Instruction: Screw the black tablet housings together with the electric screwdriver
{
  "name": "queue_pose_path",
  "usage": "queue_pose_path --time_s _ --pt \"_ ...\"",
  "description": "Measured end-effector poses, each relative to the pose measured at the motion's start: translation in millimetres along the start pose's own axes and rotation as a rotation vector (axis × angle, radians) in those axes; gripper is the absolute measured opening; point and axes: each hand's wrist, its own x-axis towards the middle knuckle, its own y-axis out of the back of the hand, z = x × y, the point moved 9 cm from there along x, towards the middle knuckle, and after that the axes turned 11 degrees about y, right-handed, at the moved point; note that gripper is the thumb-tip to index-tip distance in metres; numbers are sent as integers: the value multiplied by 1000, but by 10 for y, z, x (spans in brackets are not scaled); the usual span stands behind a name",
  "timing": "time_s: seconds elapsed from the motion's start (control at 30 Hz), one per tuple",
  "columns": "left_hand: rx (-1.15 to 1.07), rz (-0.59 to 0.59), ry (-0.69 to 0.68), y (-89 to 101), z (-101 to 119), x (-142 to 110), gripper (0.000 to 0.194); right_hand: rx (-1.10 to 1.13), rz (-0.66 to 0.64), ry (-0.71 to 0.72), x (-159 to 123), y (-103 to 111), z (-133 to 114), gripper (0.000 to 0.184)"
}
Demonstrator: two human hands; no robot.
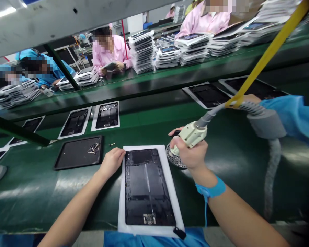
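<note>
In front of me lies a black tablet housing (141, 185), its inside facing up, on a white foam sheet (121, 219). My left hand (112, 161) is closed at the housing's upper left corner, fingertips pressed on its edge. My right hand (192, 152) is wrapped round a pale green electric screwdriver (193, 133), whose grey cable (213, 111) runs up and back to the right. The tool's tip is hidden behind my fingers, over a round perforated metal dish (173, 157) beside the sheet. A blue wrist strap (212, 188) circles my right wrist.
A black tray (77, 154) with several small metal parts lies left; a loose screw-like piece (112, 144) is nearby. More housings (76, 122) lie along the green bench. A yellow strap (270, 51) hangs at right, near a person's blue sleeve (285, 109). Co-workers sit beyond stacks (142, 51).
</note>
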Motion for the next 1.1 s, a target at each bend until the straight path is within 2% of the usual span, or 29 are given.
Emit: queue_pose_path --time_s 0.17,0.37,0.5,0.53,0.63,0.7,0.83,0.97,1.1 --pt "164 -28 -6 -146 32 -32 33 1 -9 -9 -8 -6 1 8" --pt "298 -114 67 -259 104 -39 33 24 -13 -18 -44 8 59 9" --pt "322 -122 104 -278 221 -170 26 6 -24 -13 -50 11 67 10" --pt "321 -112 104 -278 249 -221 31 -1 -23 -13 -47 12 65 10" --pt "269 -99 102 -289 271 -345 64 -22 -17 0 -32 17 50 7" --pt "188 -98 130 -280 200 -347 67 -32 -17 20 -28 16 42 6" --pt "-23 -40 264 -173 -88 -154 49 -65 -39 51 -54 5 68 9" --pt "-169 -48 266 -155 -233 35 35 -95 -66 56 -89 -5 128 11" --pt "-201 -42 259 -170 -266 52 31 -86 -71 55 -94 -13 159 13"
